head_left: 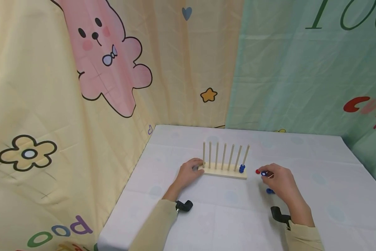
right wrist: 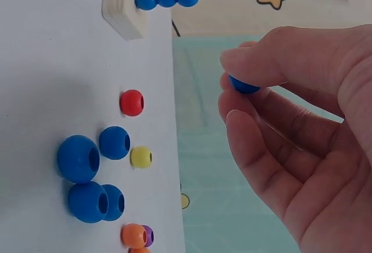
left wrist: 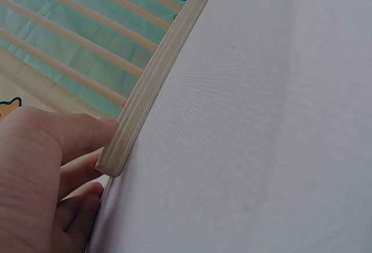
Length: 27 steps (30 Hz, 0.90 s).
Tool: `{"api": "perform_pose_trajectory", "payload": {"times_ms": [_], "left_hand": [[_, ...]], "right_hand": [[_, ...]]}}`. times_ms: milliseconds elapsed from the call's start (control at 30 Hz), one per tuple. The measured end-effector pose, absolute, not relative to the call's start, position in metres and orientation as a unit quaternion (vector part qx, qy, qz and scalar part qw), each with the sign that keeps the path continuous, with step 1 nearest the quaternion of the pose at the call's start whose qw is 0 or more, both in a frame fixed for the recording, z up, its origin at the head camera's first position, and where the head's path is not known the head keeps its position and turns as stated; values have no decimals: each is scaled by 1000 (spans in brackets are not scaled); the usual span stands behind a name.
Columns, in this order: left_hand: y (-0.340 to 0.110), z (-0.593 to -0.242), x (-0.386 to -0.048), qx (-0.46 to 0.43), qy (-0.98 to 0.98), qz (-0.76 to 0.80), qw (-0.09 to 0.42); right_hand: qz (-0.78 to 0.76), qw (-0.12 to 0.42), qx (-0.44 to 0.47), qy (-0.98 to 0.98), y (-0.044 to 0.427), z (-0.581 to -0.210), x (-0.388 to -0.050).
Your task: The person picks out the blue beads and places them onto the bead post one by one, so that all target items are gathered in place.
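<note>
At base edge (head_left: 226, 174), left hand (head_left: 188, 172) gripping, across a gap, right hand (head_left: 282, 180) pinching seemingly one bead (right wrist: 244, 87)

Head view: loose blue beads (head_left: 270, 191) at 4 o'clock too small to count; left hand (head_left: 189, 172) partly covers near end of wooden rack (head_left: 225, 173), between 5 and 6; lettering (head_left: 320, 14) cut off at 2. Left wrist view: rack runs off top at 12, pegs (left wrist: 63, 67) cut off at 10. Right wrist view: right hand (right wrist: 311, 148) cut off at 3, its thumb and fingers hiding most of pinched blue bead (right wrist: 244, 87) at 2; purple bead (right wrist: 150, 237) mostly behind orange bead (right wrist: 133, 236) at 7.
</note>
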<state>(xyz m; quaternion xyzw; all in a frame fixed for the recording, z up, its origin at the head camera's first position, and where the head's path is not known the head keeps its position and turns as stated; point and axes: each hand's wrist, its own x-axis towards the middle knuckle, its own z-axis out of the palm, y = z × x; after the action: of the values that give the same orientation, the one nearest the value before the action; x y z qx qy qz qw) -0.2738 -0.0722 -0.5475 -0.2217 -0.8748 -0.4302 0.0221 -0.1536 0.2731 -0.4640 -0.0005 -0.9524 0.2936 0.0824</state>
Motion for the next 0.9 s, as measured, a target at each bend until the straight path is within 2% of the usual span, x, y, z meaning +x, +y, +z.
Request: {"api": "perform_pose_trajectory", "payload": {"times_ms": [900], "left_hand": [[-72,-548,-274,-217,-881,-420,25]], "right_hand": [[287,146,23,-947,266,-435,-161]]}}
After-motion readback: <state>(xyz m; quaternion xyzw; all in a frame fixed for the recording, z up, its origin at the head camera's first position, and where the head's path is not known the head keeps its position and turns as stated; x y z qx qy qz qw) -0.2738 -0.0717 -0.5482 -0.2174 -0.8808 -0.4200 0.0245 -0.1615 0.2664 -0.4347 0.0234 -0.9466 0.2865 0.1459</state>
